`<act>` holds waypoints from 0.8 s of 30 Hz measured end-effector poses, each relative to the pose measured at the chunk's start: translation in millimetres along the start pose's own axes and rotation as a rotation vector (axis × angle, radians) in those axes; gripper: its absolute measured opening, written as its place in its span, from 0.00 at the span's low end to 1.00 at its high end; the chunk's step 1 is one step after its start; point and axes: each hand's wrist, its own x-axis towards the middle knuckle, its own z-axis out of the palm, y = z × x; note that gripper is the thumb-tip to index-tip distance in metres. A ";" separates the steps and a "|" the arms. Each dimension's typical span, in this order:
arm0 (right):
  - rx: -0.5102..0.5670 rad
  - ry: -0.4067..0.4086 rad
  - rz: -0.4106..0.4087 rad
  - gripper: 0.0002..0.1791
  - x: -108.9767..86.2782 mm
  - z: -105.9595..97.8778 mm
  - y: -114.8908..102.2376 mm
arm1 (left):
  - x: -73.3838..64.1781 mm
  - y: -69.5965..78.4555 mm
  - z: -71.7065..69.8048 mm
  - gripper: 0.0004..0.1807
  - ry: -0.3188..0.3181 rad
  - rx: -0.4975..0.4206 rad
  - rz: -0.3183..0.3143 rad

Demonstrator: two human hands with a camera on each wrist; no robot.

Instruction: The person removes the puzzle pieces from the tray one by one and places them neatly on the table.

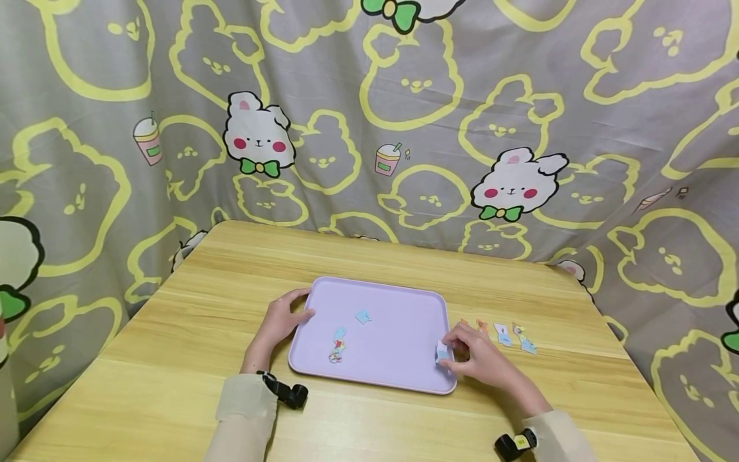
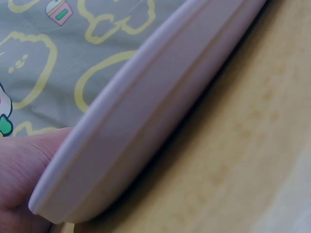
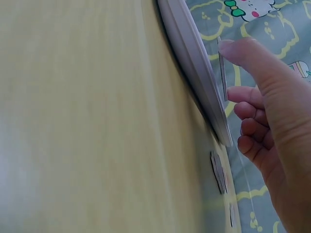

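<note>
A lilac tray (image 1: 381, 333) lies on the wooden table. At its left edge, my left hand (image 1: 283, 321) holds the rim, the thumb reaching over the inside; the left wrist view shows only part of this hand (image 2: 24, 174) beside the tray wall (image 2: 131, 111). Over the tray's right edge, my right hand (image 1: 476, 353) pinches a light blue and white puzzle piece (image 1: 441, 351), seen edge-on as a thin piece (image 3: 222, 73) in the right wrist view. Inside the tray lie a small joined strip of puzzle pieces (image 1: 338, 345) and a single blue piece (image 1: 363, 316).
Several loose puzzle pieces (image 1: 502, 334) lie in a row on the table (image 1: 554, 308) right of the tray, partly behind the right hand. A grey patterned curtain (image 1: 346, 128) hangs behind and along the sides of the table.
</note>
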 end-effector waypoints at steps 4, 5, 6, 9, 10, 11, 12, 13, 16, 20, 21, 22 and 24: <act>-0.003 0.000 0.047 0.17 -5.0 -5.8 4.0 | 0.2 0.4 0.6 0.30 -0.002 0.004 -0.002; 0.000 0.002 0.055 0.17 -6.4 -7.1 5.3 | 0.1 0.4 0.6 0.30 -0.003 0.004 -0.004; 0.007 0.004 0.051 0.17 -7.7 -8.1 6.9 | 0.0 0.2 0.4 0.30 -0.004 0.002 -0.005; 0.027 0.008 0.031 0.17 -10.8 -10.9 11.6 | 0.1 -0.6 0.1 0.30 -0.003 0.002 -0.005; 0.038 0.007 0.022 0.17 -11.4 -11.6 12.9 | -0.3 -0.6 -0.1 0.30 -0.001 0.003 -0.004; 0.048 0.007 0.014 0.17 -12.0 -12.6 13.8 | -0.5 -0.8 -0.2 0.30 -0.001 0.003 -0.002; 0.054 0.008 0.008 0.17 -12.6 -13.5 14.7 | -0.3 -1.0 -0.1 0.30 0.000 0.005 0.000; 0.051 0.010 0.008 0.17 -13.3 -14.5 15.4 | -0.4 -1.0 0.0 0.30 0.001 0.007 0.005; 0.028 0.016 0.019 0.17 -16.0 -17.5 17.5 | -0.5 -0.6 0.0 0.30 0.000 0.002 0.001; -0.055 0.035 0.039 0.18 -21.9 -21.5 21.6 | -0.4 -0.6 -0.4 0.30 -0.003 -0.004 -0.001; -0.071 0.040 0.040 0.18 -23.5 -22.7 22.7 | -0.4 -0.8 -0.3 0.30 -0.003 -0.002 0.002; -0.075 0.043 0.039 0.18 -24.8 -24.0 23.8 | -0.6 -0.6 -0.5 0.31 -0.003 -0.006 -0.002; -0.064 0.046 0.035 0.18 -27.6 -26.5 25.7 | -0.8 -0.7 -0.3 0.30 0.001 -0.003 -0.001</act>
